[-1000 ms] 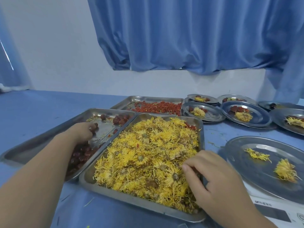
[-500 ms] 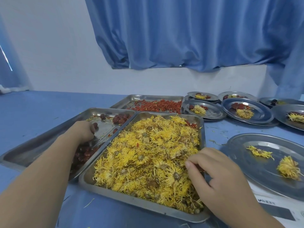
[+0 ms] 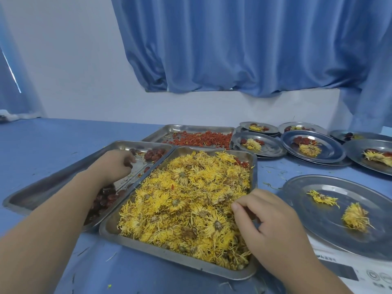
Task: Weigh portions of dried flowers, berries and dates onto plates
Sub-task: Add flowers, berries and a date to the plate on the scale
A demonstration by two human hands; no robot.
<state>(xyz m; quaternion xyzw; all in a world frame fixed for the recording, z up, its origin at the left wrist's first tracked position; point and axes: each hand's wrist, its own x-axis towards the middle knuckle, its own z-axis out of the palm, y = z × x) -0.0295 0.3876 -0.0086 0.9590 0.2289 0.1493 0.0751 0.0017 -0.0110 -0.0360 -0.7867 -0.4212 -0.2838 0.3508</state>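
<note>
The right grip (image 3: 269, 217) pinched dried flowers (image 3: 186, 200) in the flower tray (image 3: 169, 254), beside the plate (image 3: 314, 230) on the scale (image 3: 373, 279); the left grip (image 3: 115, 164) curled round dates (image 3: 156, 153) in the date tray (image 3: 42, 187). Brittle petals could shed mid-carry — or a fat pinch overshoot the weight.

1. dried flowers (image 3: 184, 200): yellow, loose heap filling steel tray; right hand (image 3: 273, 228) fingers curled in heap at near-right corner.
2. dates (image 3: 106, 200): dark red, wrinkled, in tray under left hand (image 3: 112, 166).
3. berries (image 3: 201, 140): red-orange, thin layer, tray beyond left hand.
4. plate (image 3: 331, 230): steel, on scale (image 3: 373, 281), just R of right hand; holds 2 flower heads, apart.
5. filled plates (image 3: 314, 147): beyond right hand.
</note>
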